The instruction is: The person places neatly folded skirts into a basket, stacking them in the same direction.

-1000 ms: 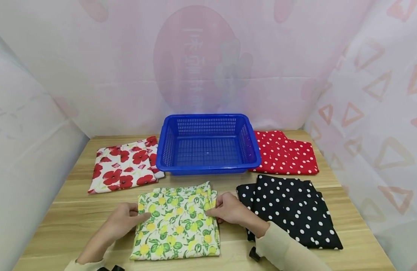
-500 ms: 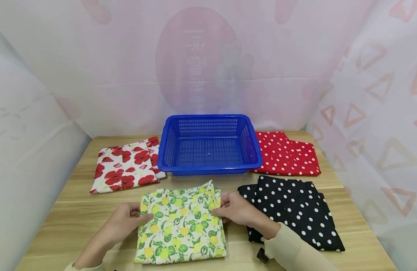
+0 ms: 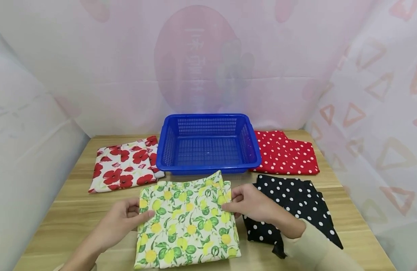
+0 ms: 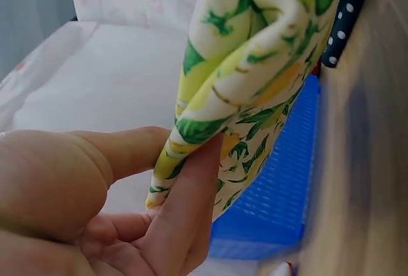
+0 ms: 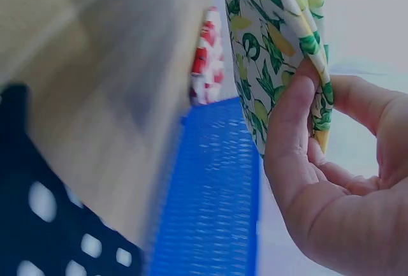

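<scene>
A folded lemon-print cloth [image 3: 186, 222], white with yellow fruit and green leaves, is held up off the table between both hands. My left hand [image 3: 118, 226] pinches its left edge, thumb on top and fingers beneath. On the opposite edge, my right hand [image 3: 253, 203] pinches the layers the same way. Both wrist views show the cloth [image 4: 255, 78] gripped between thumb and fingers, its folded layers visible at the edge. Just beyond it stands a blue plastic basket [image 3: 208, 168] with nothing in it.
A folded poppy-print cloth [image 3: 123, 165] lies left of the basket. To the basket's right is a red polka-dot cloth [image 3: 289, 154]. A black polka-dot cloth [image 3: 293, 199] lies under the right forearm. Fabric walls [image 3: 127, 56] border the wooden table [image 3: 73, 203].
Both hands have lifted the lemon-print cloth from the table, so it looks larger and nearer. It has shifted somewhat to the right. The basket and other cloths stay put.
</scene>
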The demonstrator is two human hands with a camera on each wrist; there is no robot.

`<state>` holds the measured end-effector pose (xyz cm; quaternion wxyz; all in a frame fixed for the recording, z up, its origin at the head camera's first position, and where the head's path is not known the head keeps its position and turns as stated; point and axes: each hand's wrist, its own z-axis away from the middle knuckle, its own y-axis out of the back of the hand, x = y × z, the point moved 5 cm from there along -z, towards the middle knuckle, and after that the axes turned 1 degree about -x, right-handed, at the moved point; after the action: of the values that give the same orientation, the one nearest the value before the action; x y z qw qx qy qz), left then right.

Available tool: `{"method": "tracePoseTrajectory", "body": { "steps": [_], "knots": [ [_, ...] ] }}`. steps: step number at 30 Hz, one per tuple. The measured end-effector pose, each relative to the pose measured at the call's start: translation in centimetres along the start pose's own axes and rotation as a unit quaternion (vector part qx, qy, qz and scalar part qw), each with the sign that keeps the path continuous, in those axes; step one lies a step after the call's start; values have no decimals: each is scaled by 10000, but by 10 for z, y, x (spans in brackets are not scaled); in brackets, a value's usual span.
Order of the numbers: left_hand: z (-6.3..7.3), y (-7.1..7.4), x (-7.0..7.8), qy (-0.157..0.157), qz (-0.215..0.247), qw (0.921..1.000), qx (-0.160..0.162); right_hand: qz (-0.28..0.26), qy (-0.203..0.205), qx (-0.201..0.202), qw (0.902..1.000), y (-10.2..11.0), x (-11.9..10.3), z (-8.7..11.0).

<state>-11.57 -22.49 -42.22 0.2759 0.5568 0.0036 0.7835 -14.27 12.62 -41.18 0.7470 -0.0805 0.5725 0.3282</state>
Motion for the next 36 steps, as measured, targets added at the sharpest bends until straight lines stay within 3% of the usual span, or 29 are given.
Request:
{"method": "tracePoseTrajectory", "body": {
  "steps": [4,8,14,21,25,30,36],
  "knots": [
    [4,4,24,-489,72,9988,-67,97,100,28,9999,16,-19,5],
    [-1,12,50,-841,-74,9964,79,154,120,139,9997,34,-35,4],
    [-22,29,82,-893,-508,9939,391,419,89,524,9977,64,-58,-8],
    [-60,51,111,-733,-871,9906,761,798,-343,1032,9909,98,-79,-32],
    [-86,60,124,-582,-781,9918,833,668,-525,1213,9890,117,-85,-48],
    [-123,69,134,-380,-824,9912,962,706,-341,1368,9875,138,-87,-70],
    [-162,74,138,-338,-694,9902,1162,1294,-286,1645,9774,157,-82,-96]
  ]
}}
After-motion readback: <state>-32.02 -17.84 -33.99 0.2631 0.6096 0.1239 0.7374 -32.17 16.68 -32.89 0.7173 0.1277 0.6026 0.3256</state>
